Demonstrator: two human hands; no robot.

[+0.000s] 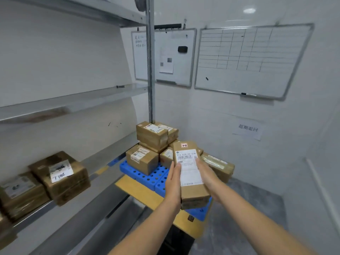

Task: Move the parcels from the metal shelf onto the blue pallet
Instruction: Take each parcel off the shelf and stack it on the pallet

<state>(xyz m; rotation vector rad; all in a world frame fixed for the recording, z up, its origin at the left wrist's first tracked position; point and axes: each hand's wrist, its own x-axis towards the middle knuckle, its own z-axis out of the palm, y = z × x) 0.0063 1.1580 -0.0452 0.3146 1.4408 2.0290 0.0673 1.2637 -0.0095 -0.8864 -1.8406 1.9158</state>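
I hold a long brown cardboard parcel (189, 173) with a white shipping label between both palms, above the near part of the blue pallet (145, 176). My left hand (173, 183) presses its left side and my right hand (206, 176) its right side. Several brown parcels (151, 135) are stacked on the pallet's far half. The metal shelf (99, 157) runs along the left wall. Two parcels (62, 178) sit on its lower level, one marked 7786.
The pallet rests on a yellow board (147, 195) in the corner. A metal upright post (150, 70) stands just behind the stack. Two whiteboards (253, 59) hang on the far wall. Grey floor (248, 205) lies to the right.
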